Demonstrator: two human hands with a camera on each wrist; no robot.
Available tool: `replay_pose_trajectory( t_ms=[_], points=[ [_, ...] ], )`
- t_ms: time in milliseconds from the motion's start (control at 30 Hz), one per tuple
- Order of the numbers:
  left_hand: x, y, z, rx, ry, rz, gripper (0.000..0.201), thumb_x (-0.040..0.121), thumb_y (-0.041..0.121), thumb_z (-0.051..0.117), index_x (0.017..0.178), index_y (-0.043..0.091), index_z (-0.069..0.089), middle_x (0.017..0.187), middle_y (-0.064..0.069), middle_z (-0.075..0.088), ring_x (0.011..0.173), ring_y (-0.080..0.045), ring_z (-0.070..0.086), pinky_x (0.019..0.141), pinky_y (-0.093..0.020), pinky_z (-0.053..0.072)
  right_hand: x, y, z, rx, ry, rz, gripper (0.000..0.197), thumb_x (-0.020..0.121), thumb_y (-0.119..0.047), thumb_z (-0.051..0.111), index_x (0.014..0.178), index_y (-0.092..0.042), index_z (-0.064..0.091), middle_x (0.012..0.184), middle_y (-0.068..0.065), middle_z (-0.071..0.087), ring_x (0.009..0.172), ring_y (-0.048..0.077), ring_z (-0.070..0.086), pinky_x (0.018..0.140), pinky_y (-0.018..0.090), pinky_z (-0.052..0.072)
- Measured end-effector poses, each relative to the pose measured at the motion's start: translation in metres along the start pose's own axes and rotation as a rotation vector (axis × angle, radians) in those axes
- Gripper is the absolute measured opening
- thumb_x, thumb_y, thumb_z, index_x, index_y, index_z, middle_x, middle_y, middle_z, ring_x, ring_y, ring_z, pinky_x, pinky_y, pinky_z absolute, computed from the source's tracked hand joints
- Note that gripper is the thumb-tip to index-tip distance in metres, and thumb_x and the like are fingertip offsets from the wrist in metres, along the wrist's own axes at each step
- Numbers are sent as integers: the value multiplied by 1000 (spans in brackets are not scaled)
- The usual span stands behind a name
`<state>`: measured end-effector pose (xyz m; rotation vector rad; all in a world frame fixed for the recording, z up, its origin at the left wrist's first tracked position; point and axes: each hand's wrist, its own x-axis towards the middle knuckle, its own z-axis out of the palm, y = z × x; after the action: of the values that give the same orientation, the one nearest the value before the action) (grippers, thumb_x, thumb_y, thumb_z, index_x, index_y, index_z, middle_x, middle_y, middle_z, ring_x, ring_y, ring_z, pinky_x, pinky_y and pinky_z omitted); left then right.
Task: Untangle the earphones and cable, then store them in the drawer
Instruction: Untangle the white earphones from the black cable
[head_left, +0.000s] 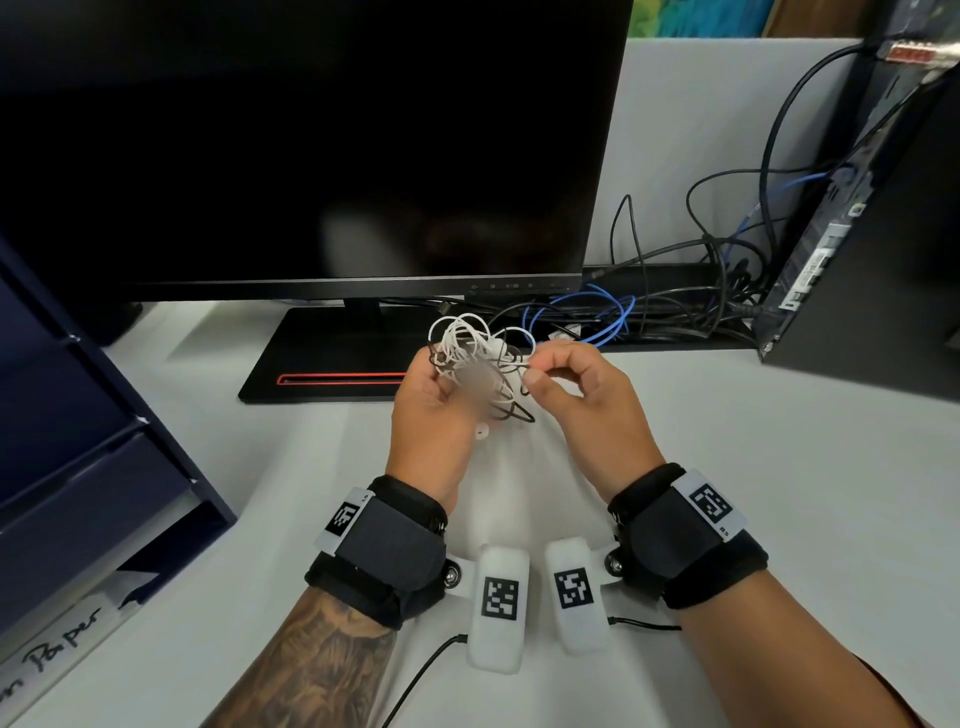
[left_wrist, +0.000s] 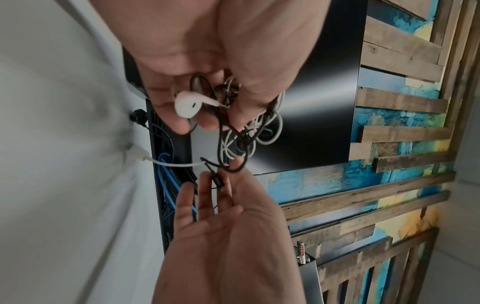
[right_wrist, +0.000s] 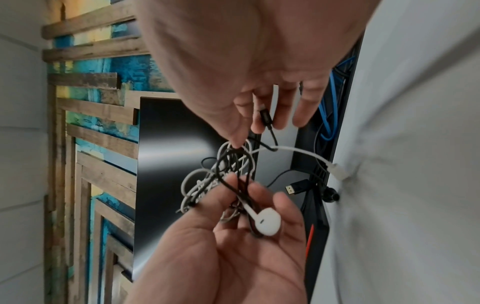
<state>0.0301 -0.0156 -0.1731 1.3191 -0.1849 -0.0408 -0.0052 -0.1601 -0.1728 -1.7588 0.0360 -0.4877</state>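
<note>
A tangle (head_left: 467, 345) of white earphones and thin black cable hangs above the white desk (head_left: 727, 493), in front of the monitor base. My left hand (head_left: 436, 374) grips the bundle, with one white earbud (left_wrist: 188, 105) lying against its fingers (left_wrist: 179, 123). My right hand (head_left: 535, 376) pinches a strand of the black cable (right_wrist: 272, 135) between thumb and forefinger. The cable's black plug (right_wrist: 265, 117) lies across its fingers. One white strand runs down to a white plug (right_wrist: 337, 172) on the desk. The dark blue drawer unit (head_left: 78, 441) stands at the left.
A dark monitor (head_left: 311, 145) on a black base (head_left: 322, 358) stands right behind the hands. Loose blue and black cables (head_left: 597, 317) lie behind it on the right, beside a black computer tower (head_left: 857, 234). A handwritten label (head_left: 57, 644) lies at the lower left.
</note>
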Motion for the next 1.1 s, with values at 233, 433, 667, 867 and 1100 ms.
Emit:
replay_pose_trajectory(
  t_ms=[233,433,667,867,1100],
  points=[
    [-1,-2,3,66,28,-10,23,97,-5,56,116,7,60,106,-4,76,87,-13,68,64,-29,51,2,4,-2,-70,169,27,9,96,-18,66,90,-25,67,121,-7,64,121,3,54,103,22,39],
    [0,0,1,51,95,-32,22,99,-1,52,117,10,61,99,0,76,86,-14,67,63,-28,51,3,-2,-2,167,135,113,13,96,-7,61,90,-19,62,81,-1,64,65,18,65,78,37,56],
    [1,8,-2,-36,125,-81,22,96,5,56,112,18,65,83,6,67,74,-11,60,66,-30,52,3,4,-3,65,110,107,10,95,-16,68,92,-24,75,80,-14,67,67,1,54,71,26,43],
    [-2,11,0,-101,80,-110,8,98,9,58,96,14,64,70,4,60,60,-9,53,66,-31,47,2,5,-3,9,25,106,7,95,-16,69,96,-18,75,66,-23,61,61,-3,55,65,20,42],
    [-3,9,0,-105,58,-174,10,95,22,64,88,20,71,86,3,74,84,-13,64,75,-33,49,0,1,0,78,1,79,9,97,-13,65,91,-16,72,65,-20,60,57,1,50,57,22,43]
  ],
)
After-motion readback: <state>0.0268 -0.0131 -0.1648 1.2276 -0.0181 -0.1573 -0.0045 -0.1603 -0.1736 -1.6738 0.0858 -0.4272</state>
